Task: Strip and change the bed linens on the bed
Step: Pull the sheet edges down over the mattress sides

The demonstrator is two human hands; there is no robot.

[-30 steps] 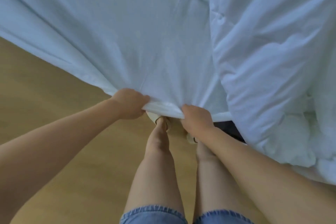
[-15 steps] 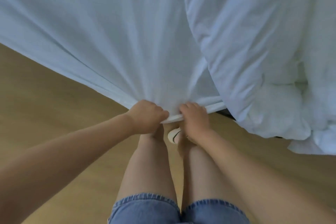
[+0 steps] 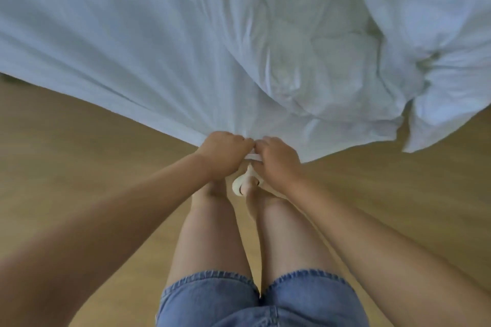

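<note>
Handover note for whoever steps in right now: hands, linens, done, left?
Left hand: grips the edge of the sheet. Right hand: grips the same edge, close beside it.
The sheet stretches taut away from the hands, above the wooden floor. The duvet is bunched at right.
Done: this sheet edge is pulled free.
Left: likely pull the sheet clear, then fit fresh linen; none in view.
</note>
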